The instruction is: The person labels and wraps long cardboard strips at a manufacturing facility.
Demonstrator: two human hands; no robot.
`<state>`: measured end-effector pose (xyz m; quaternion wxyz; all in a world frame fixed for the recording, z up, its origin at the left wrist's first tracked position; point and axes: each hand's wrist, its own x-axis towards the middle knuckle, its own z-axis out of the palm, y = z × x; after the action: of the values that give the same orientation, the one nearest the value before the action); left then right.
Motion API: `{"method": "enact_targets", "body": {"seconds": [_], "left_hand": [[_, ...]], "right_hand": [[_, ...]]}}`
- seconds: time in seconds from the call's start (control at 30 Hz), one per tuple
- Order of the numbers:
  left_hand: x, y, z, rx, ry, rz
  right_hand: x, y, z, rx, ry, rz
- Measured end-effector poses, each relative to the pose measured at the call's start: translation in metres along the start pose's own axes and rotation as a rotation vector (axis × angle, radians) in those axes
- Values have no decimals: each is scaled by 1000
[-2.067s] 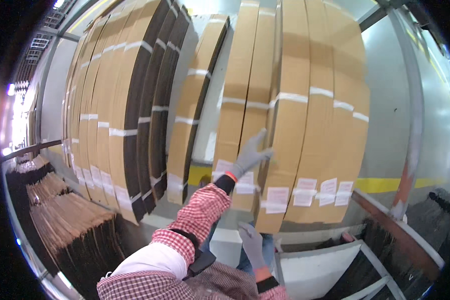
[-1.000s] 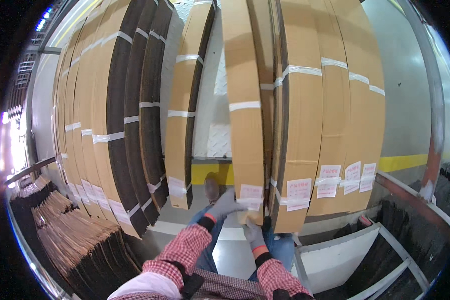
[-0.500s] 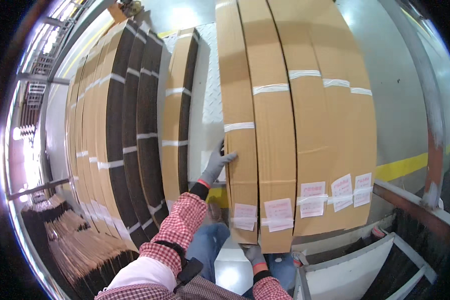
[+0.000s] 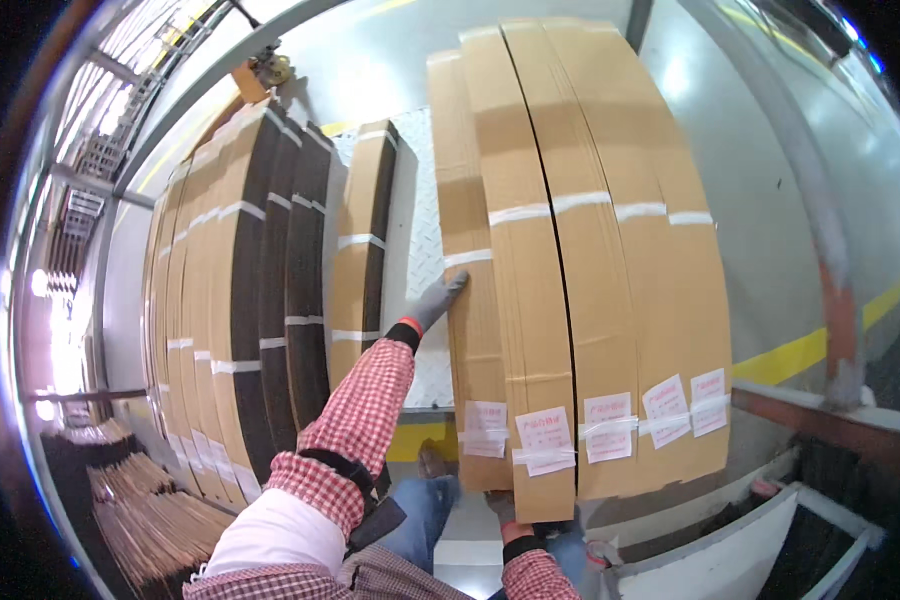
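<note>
Several long, flat stacks of brown cardboard lie side by side in front of me, bound with white straps and bearing white labels with red print near the close ends. My left hand, in a grey glove, rests its stretched fingers against the left edge of the leftmost cardboard stack. Beneath the near ends, my right hand, also gloved, reaches under where this stack meets the second cardboard stack. The stacks hide its fingers. The second stack sticks out closest to me.
A narrow strapped stack stands on edge to the left, beside a row of cardboard stacks. Loose cardboard sheets lie at lower left. A metal frame post rises at right, above a grey-rimmed white panel.
The view has tipped, showing the stacks' far ends. The second stack's near end now juts out further than the first's. My left hand stays at the leftmost stack's edge.
</note>
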<state>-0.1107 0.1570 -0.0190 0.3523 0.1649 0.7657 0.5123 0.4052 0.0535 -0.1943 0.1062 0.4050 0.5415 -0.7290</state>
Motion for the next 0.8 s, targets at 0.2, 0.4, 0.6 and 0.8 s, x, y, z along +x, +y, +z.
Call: {"method": "enact_targets", "body": {"seconds": [0.2, 0.4, 0.6, 0.8], "left_hand": [[-83, -2, 26, 406, 348, -454], [-395, 68, 28, 236, -590, 236], [-772, 103, -75, -661, 392, -571], [-1048, 27, -14, -1080, 1938, -196]], "right_hand": [[-127, -150, -45, 977, -92, 661], [-237, -313, -58, 264, -73, 194], [-239, -422, 6, -49, -349, 353], [-145, -410, 46, -77, -910, 537]]}}
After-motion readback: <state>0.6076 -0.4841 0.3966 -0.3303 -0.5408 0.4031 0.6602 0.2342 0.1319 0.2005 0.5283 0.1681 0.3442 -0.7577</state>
